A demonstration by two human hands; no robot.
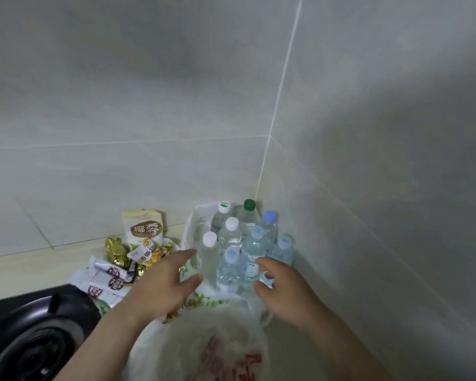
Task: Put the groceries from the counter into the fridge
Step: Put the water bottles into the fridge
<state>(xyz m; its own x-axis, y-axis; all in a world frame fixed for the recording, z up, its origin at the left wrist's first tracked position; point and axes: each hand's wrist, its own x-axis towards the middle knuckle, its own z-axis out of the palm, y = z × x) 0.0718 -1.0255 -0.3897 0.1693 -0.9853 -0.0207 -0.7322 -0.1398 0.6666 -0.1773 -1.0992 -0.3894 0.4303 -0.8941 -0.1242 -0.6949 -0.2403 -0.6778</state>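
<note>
Beside the clear plastic water bottles point(231, 243) on the tabletop point(39, 259), left hand point(162, 281) and right hand point(283, 290) hover open, holding nothing. Gold snack packets point(116, 251) lie left of them. Nothing looks put away yet.

The person's left hand point(162, 284) and right hand point(289, 292) are bare. The left forearm point(102, 342) and right forearm point(349, 342) are uncovered as far as the lower edge of the view. Motion blur softens finer details.
</note>
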